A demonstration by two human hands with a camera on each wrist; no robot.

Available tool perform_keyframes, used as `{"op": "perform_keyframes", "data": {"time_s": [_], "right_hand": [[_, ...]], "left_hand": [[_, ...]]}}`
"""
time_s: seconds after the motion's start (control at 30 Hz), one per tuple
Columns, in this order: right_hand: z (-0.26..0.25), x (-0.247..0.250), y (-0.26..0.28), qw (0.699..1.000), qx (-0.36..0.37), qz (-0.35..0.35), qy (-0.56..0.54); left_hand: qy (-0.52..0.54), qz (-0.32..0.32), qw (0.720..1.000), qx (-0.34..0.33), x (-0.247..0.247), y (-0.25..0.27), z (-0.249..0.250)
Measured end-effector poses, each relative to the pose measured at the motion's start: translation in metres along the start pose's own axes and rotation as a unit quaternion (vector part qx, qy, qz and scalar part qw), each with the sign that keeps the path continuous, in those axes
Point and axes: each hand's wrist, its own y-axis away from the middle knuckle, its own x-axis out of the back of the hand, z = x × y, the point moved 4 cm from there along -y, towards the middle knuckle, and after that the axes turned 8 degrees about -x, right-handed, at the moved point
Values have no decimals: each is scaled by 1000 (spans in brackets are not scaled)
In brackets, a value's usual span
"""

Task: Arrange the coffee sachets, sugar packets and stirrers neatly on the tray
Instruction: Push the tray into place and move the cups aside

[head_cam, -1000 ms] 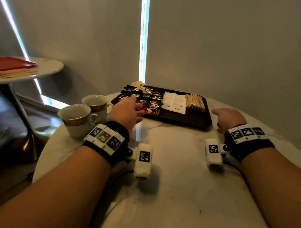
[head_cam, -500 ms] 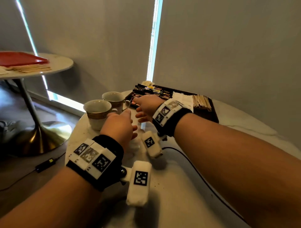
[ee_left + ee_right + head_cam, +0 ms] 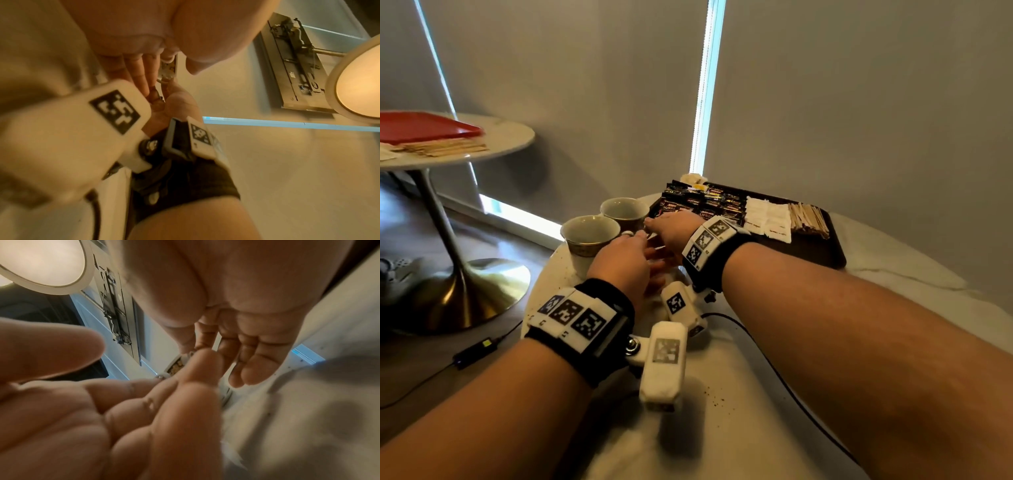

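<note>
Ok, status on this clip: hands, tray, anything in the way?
Left hand, right hand open by the cups, holding nothing. Tray stocked: sachets, sugar, stirrers in rows. Nothing blocking it.

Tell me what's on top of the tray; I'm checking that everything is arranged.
On the tray: dark coffee sachets, white sugar packets, then wooden stirrers. The right hand covers the tray's near-left corner.
</note>
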Motion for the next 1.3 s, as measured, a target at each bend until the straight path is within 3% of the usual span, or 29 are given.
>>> {"op": "perform_keyframes", "data": {"time_s": [0.17, 0.3, 0.47, 0.63, 0.83, 1.07, 1.3], "right_hand": [[9, 23, 17, 991, -21, 31, -129], [39, 101, 55, 958, 13, 68, -279], [118, 227, 109, 891, 39, 195, -409], [193, 293, 143, 830, 9, 305, -466], [250, 309, 140, 794, -10, 305, -526], [271, 320, 136, 785, -34, 310, -535], [276, 324, 128, 796, -41, 299, -524]], "left_hand": [[31, 34, 999, -2, 12, -13, 5], [57, 48, 997, 10, 11, -24, 15], [54, -15, 996, -67, -33, -24, 39], [53, -116, 989, -77, -129, -16, 48], [39, -243, 969, -7, -236, 11, 9], [-30, -259, 965, 33, -317, 25, -50], [-68, -253, 964, 46, -355, 31, -80]]}}
